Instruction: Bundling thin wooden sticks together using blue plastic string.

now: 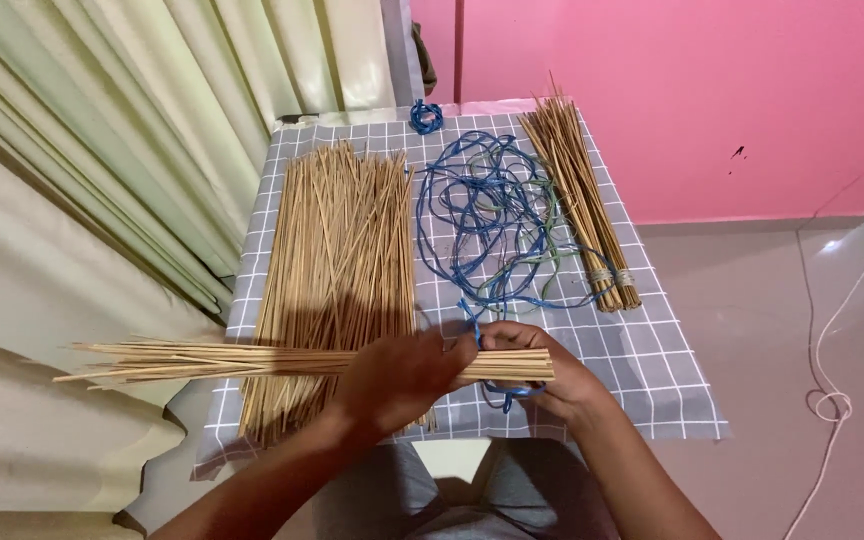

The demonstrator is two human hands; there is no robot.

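Left hand: wrapped over the held bundle near its right end, fingers clamped around the sticks, back of the hand up.
Right hand: under and behind the bundle's right end, fingers curled shut on the sticks, a loop of blue cord pinched there and hanging just below.
Held bundle: thin pale sticks lying level across the near edge of the surface, cut ends flush at the right beside the right hand, loose tips fanning out past the left edge of the cloth.
Loose pile: many more sticks spread flat on the left half of the surface, running near to far, partly under the held bundle.
Blue cord tangle: loops of blue cord with some greenish strands in the middle of the surface, one strand leading down to the hands.
Tied bundle: finished sticks lying on the right side, bound with pale cord close to the near end, tips fanned at the far end.
Small coil: blue cord knotted up at the far edge.
Surface: covered with a grey cloth in a white grid.
Surroundings: cream curtain at left, pink wall at far right, white cable on the floor at right.
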